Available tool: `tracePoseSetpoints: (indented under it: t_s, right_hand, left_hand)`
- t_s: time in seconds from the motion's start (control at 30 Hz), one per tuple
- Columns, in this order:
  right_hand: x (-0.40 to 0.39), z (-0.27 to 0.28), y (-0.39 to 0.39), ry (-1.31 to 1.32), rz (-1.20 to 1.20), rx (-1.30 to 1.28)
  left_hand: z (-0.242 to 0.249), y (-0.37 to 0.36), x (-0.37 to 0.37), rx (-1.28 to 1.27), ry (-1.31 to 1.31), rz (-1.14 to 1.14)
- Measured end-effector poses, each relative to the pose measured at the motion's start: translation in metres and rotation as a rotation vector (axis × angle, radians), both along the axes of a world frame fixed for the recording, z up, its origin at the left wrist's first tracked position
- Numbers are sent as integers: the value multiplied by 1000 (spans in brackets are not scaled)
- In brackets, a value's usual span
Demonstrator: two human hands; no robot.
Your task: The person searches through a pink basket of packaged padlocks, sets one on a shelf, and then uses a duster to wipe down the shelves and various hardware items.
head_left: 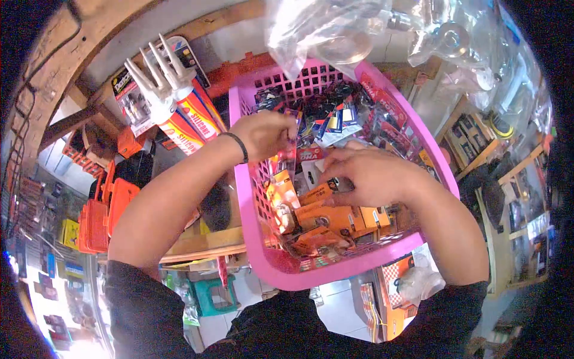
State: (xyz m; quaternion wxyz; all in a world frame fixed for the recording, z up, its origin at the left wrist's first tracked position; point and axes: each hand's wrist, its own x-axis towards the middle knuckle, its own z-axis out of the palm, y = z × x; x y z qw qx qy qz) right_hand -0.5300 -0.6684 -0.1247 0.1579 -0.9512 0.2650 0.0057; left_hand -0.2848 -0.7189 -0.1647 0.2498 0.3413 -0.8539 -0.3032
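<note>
A pink plastic basket full of small packaged goods stands in front of me. My left hand, with a dark band on the wrist, is over its left side. The fingers are curled closed near a clear packet with reddish print; what they hold is hidden. Inside the basket, my right hand has its fingers and thumb bent round an orange packet with dark lettering. Below it lie several orange boxes. Blue-and-white packets and red carded packs fill the far part.
Silicone tubes with pale nozzles stand left of the basket. Orange plastic cases are farther left. Clear plastic bags hang above the basket's far edge. Goods-filled shelves stand at right, and a green stool is below on the tiled floor.
</note>
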Motion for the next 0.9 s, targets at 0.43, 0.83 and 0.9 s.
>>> tracePoseSetpoints:
  t_s: [0.43,0.83,0.9]
  right_hand:
    - [0,12,6,-285,176,119]
    - [-27,37,46,-902,-568,208]
    - [-35,31,49,-579,-657,310]
  left_hand:
    - [53,56,-30,-50,-1111,23]
    - [123,156,21,-312,462,392]
    - [115,191,36,-219,764,424]
